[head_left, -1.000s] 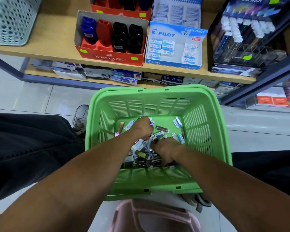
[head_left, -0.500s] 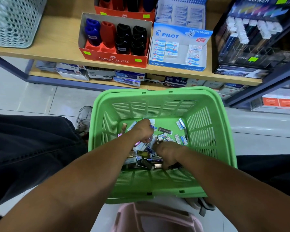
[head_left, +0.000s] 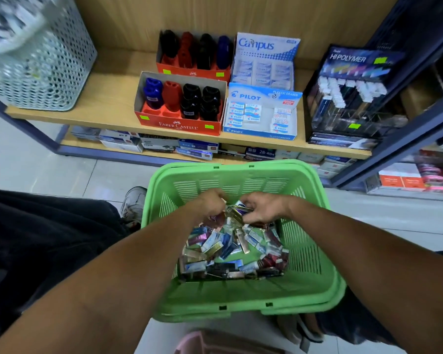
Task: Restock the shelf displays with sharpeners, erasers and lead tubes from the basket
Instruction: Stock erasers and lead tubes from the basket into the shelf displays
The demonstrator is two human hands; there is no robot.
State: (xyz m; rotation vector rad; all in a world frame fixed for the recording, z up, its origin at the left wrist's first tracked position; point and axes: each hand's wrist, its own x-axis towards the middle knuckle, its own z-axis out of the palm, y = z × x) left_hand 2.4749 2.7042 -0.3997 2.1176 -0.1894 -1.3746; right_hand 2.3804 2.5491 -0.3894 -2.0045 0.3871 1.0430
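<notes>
Two hands: left hand [head_left: 211,204], right hand [head_left: 262,208] pinch lead tubes [head_left: 237,210] over basket [head_left: 315,267]; loose bundle may spill.

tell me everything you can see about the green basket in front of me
The green basket is a rectangular, plastic-looking shopping basket with slotted side walls and a thick rolled rim, sitting upright just below the shelf. Its floor holds a loose heap of small packets in silver, blue, red and gold wrappers, piled toward the near side. Both hands reach inside from the near edge: the left hand and right hand meet above the pile, fingers curled around several packets.
</notes>
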